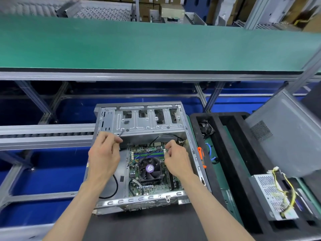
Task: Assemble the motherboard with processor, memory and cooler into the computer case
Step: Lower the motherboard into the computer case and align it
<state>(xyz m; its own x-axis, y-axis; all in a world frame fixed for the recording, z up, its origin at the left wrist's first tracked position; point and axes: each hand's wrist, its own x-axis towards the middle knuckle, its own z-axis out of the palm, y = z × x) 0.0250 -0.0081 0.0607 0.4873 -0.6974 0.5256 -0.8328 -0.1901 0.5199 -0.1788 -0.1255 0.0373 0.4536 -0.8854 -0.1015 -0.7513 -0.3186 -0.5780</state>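
An open metal computer case (149,122) lies flat in front of me. Inside it sits the green motherboard (152,186), with a black cooler fan (150,168) in its middle and memory sticks (149,154) just beyond the fan. My left hand (104,157) hovers over the case's left side, fingers curled, pinching a thin dark cable or tool near the drive cage. Above the board's upper right, my right hand (177,159) has curled fingers that pinch a small thing near the memory slots; what it holds is hidden.
A black foam tray (231,171) to the right holds a small fan (206,129), an orange-handled tool (201,156), blue cables and a power supply (272,195) with yellow wires. A grey side panel (286,136) leans at right. A green conveyor (156,47) runs behind.
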